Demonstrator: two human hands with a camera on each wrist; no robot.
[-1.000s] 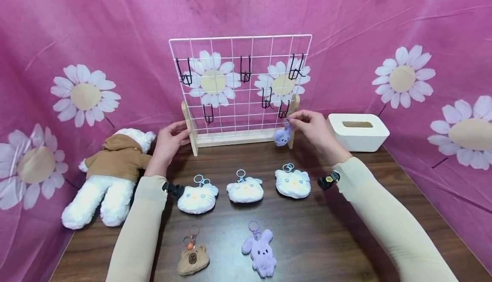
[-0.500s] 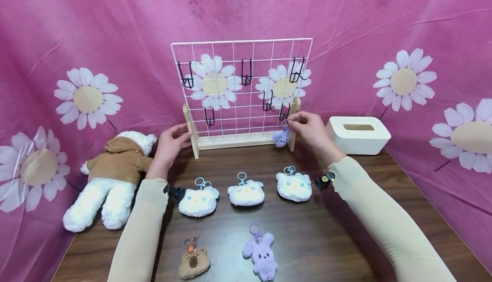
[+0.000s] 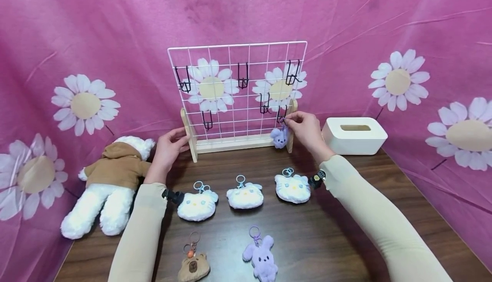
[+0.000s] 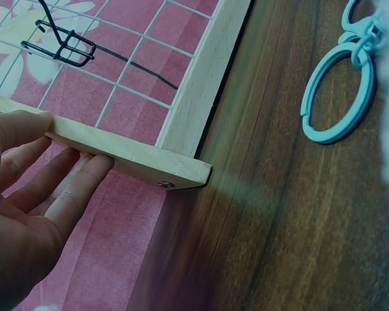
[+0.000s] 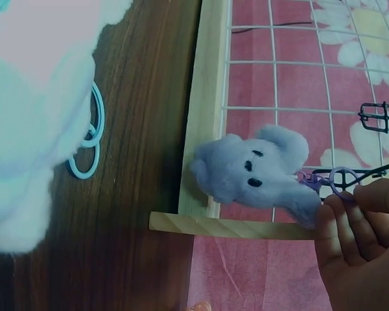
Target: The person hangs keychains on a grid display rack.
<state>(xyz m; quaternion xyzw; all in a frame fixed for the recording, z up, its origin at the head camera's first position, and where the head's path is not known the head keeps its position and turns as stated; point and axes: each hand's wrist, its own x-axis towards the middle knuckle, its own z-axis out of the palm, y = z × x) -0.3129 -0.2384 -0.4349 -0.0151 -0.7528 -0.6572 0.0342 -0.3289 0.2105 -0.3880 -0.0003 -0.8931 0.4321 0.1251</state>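
Note:
My right hand (image 3: 306,130) pinches the purple ring (image 5: 343,181) of a plush bunny keychain (image 3: 279,138) at the lower right of a white wire grid rack (image 3: 238,96). In the right wrist view the ring overlaps the end of a black hook (image 5: 376,172), and the bunny hangs in front of the grid. My left hand (image 3: 169,150) holds the rack's left wooden leg (image 4: 117,146), thumb on one side and fingers on the other. Several other black hooks (image 3: 243,80) on the grid hold nothing.
Three white cat-face plush keychains (image 3: 245,196) lie in a row before the rack. Nearer are a brown capybara keychain (image 3: 193,268) and another purple bunny keychain (image 3: 263,258). A teddy bear (image 3: 115,175) lies at left; a white tissue box (image 3: 355,139) stands at right.
My right hand has moved the bunny keychain slightly left, its ring now up at the lower right hook. The left hand stays on the rack's leg. The head view has shifted slightly.

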